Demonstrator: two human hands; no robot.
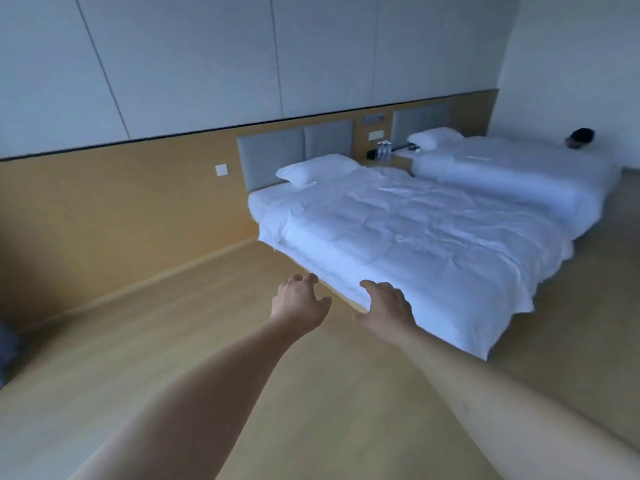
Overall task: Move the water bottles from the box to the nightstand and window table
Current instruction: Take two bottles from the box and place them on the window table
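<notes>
Clear water bottles (384, 149) stand together on the wooden nightstand (398, 163) between the two beds, far from me. My left hand (299, 303) and my right hand (386, 308) reach forward side by side over the floor, near the front corner of the nearer bed (398, 230). Both hands hold nothing and their fingers hang loosely curled. No box and no window table are in view.
A second white bed (512, 168) lies beyond the nightstand, with a person's head (581, 138) showing at its far side. Wooden floor (207, 358) spreads out to the left of the nearer bed. A dark object (7, 348) sits at the left edge.
</notes>
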